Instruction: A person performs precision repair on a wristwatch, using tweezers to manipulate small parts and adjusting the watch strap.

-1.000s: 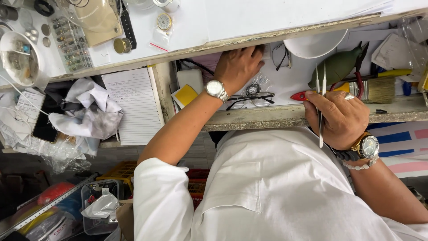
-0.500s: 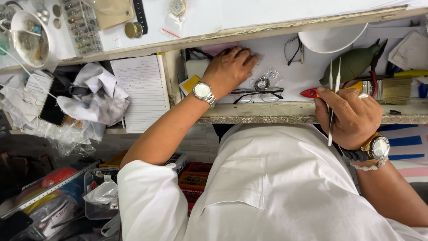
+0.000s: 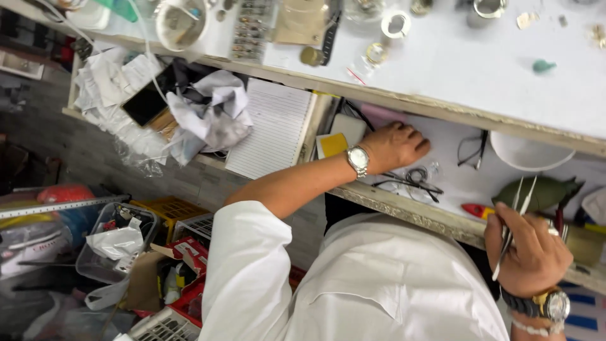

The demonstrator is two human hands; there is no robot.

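The fingers of the right hand (image 3: 533,252) pinch a pair of slim metal tweezers (image 3: 512,221), tips pointing up toward the open drawer (image 3: 442,183) under the tabletop (image 3: 454,69). The left hand (image 3: 394,146), fingers curled together and pressed down, reaches deep into that drawer; I cannot tell whether it grips anything. This looks like a search for a small part, so the next move likely calls for a careful pick among the clutter. The drawer holds black-framed glasses (image 3: 472,151), a white bowl (image 3: 530,153), a dark wire loop (image 3: 413,180) and a green pouch (image 3: 536,194). A neighbouring compartment holds a lined notepad (image 3: 274,129) and crumpled paper (image 3: 208,113).
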